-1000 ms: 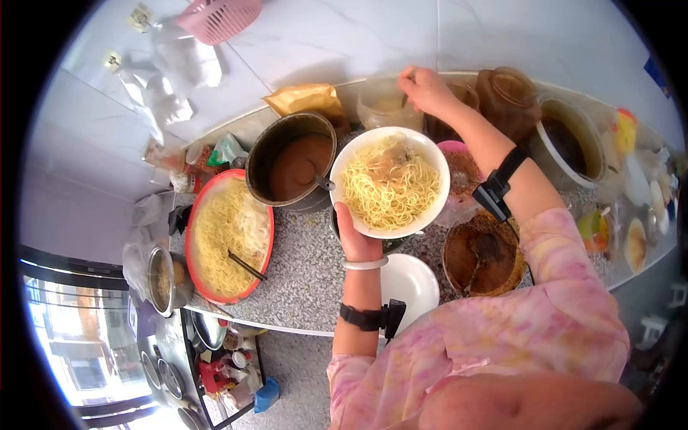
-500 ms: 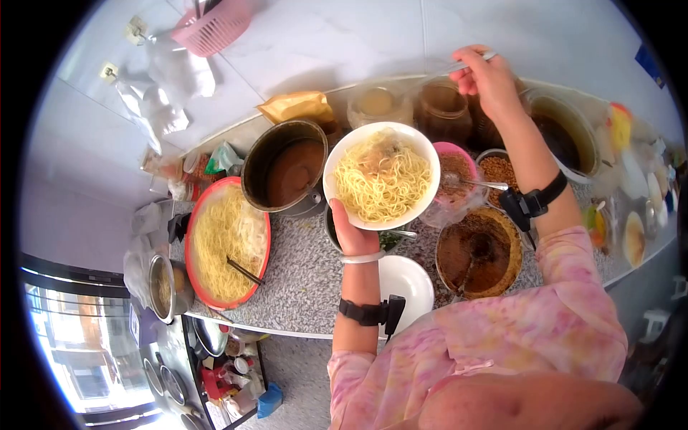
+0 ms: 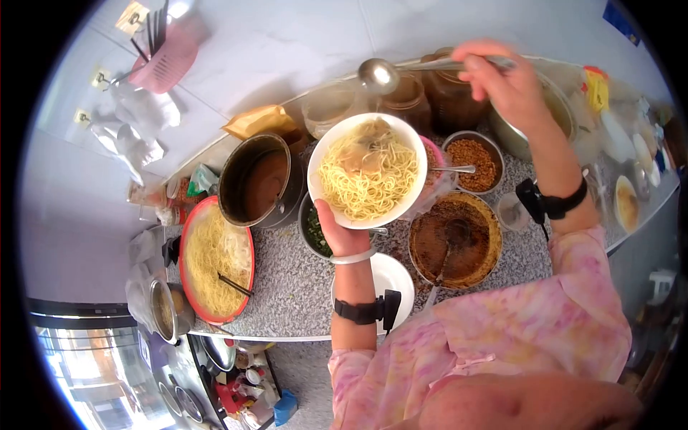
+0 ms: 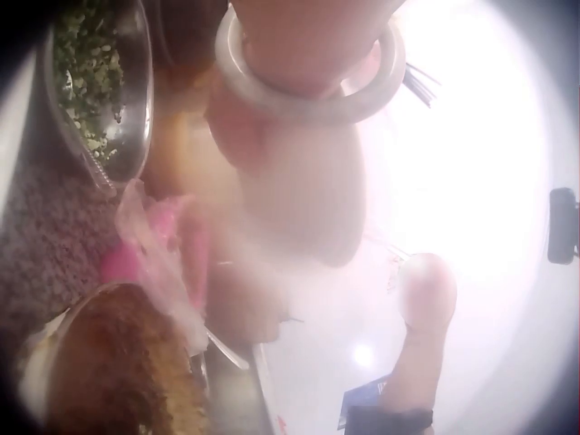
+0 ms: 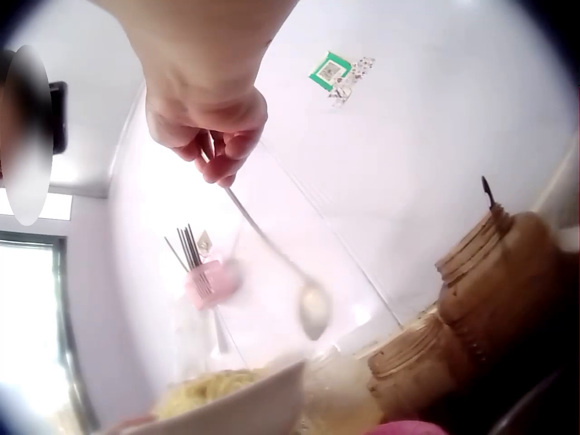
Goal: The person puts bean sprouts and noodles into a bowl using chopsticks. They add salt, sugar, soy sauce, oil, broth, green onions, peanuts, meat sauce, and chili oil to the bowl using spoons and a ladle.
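Observation:
A white bowl (image 3: 413, 188) of yellow noodles (image 3: 365, 179) with brownish sauce on top is held up over the counter by the left hand (image 3: 342, 233), whose fingers are mostly hidden beneath it. At the upper right, the right hand (image 3: 505, 82) pinches the handle of a long metal spoon (image 3: 378, 76); the spoon's head hangs above the jars, beyond the bowl. The right wrist view shows the same grip by the right hand (image 5: 213, 136), the spoon (image 5: 314, 310) pointing down beside the bowl (image 5: 258, 405). In the left wrist view the bowl (image 4: 304, 190) is blurred.
A dark pot (image 3: 229, 179) and a red-rimmed noodle tray (image 3: 185, 265) stand left. Glass jars (image 3: 405, 100) line the wall. Near the bowl are chopped greens (image 3: 315, 233), a peanut bowl (image 3: 473, 161), a dark sauce bowl (image 3: 466, 251) and a white plate (image 3: 394, 287).
The right hand has risen from the jars and moved right, lifting the spoon into plain view. The head view has shifted; the left hand still holds the noodle bowl.

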`<act>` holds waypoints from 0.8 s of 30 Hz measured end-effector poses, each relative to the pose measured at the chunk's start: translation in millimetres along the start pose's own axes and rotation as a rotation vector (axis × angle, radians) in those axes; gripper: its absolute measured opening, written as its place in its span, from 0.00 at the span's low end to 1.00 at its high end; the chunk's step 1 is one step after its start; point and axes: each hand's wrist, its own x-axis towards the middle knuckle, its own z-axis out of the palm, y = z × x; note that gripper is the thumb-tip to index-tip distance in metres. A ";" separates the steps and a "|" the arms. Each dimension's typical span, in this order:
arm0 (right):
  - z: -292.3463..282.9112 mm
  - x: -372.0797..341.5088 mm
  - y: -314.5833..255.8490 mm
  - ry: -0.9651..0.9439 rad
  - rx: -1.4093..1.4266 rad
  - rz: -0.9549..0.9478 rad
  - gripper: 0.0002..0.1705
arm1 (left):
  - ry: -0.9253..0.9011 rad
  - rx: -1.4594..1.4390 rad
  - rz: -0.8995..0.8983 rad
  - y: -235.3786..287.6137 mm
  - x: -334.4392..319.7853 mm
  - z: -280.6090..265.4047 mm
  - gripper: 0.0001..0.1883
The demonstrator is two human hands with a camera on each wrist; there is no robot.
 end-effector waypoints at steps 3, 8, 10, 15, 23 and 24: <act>12.4 17.8 58.9 -0.117 -0.404 0.003 0.09 | -0.015 0.047 0.019 1.7 -13.4 3.9 0.31; 48.7 36.9 123.1 -0.250 -0.432 0.305 0.15 | 0.016 0.074 0.036 8.6 -28.7 -3.0 0.32; 60.3 35.4 140.6 -0.246 -0.379 0.336 0.15 | 0.036 0.069 0.046 11.1 -32.5 -4.9 0.31; 61.0 33.9 150.9 -0.145 -0.102 0.525 0.14 | 0.107 0.124 0.087 12.8 -36.0 -7.8 0.32; 7.3 41.0 128.5 0.127 0.019 0.541 0.14 | 0.050 0.062 0.058 3.3 -28.7 3.8 0.30; 0.2 41.8 121.8 0.154 0.050 0.524 0.14 | 0.023 0.032 0.042 0.4 -26.2 6.1 0.30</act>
